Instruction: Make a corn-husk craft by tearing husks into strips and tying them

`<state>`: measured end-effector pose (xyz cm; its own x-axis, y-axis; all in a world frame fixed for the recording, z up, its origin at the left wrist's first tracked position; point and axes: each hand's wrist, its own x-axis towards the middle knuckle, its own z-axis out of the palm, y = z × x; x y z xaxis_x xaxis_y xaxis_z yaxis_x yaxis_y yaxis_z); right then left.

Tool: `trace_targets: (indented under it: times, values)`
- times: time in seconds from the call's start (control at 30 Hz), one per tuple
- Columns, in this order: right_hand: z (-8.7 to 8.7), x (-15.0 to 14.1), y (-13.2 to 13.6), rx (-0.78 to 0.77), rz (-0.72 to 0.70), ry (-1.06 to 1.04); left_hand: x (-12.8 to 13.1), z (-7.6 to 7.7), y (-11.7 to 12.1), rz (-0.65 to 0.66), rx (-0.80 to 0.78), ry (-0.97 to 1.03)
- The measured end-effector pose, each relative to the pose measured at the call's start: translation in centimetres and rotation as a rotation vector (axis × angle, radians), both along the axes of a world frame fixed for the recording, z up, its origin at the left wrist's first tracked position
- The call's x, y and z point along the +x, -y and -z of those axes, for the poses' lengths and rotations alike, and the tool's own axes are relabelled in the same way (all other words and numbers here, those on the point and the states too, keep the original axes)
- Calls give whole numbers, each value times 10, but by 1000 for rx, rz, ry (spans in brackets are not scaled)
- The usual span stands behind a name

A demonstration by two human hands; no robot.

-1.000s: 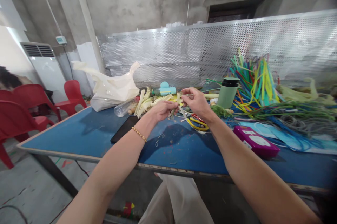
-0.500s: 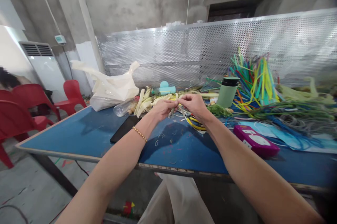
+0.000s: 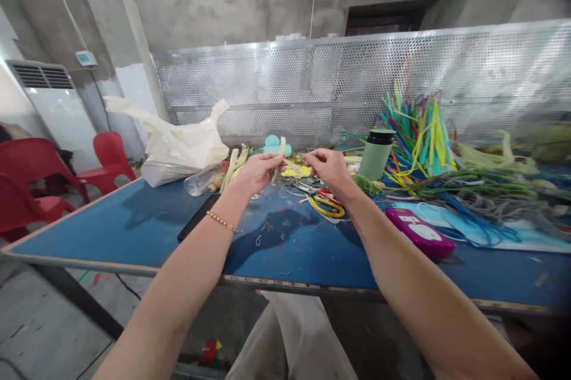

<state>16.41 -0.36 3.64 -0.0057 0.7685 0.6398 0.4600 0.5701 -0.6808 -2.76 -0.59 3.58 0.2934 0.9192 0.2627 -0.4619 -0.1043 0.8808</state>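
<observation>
My left hand (image 3: 261,170), with a beaded gold bracelet at the wrist, pinches a small bunch of pale husk strips (image 3: 282,146) above the table. One strip sticks up, one hangs below the fingers, and another points towards my right hand (image 3: 329,167). My right hand is a short way to the right, its thumb and fingers drawn together in a pinch; I cannot make out what is between them. Under it lie scissors with yellow and red handles (image 3: 328,204). More pale husks (image 3: 234,169) lie behind my left hand.
On the blue table (image 3: 111,243) are a white plastic bag (image 3: 178,148), a clear bottle (image 3: 196,182), a dark flat tablet (image 3: 190,222), a green tumbler (image 3: 377,157) and a purple box (image 3: 419,231). Colourful strips (image 3: 419,136) and tangled cords (image 3: 486,195) fill the right side.
My hands have moved apart; before, their fingertips met around the husk. The pale strips now show between them, and the scissors are less covered. The whole view has shifted slightly.
</observation>
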Motion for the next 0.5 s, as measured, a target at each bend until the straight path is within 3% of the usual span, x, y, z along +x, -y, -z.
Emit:
trace_targets:
  times: [0.1,0.27,0.5]
  values:
    - [3,9,-8,39,139,181,-7,-3,-5,-39,33,76]
    - [7,13,-14,77,249,358,-4,1,-10,-73,-29,60]
    - [-8,42,-21,146,464,149,0,9,-11,-98,-88,-45]
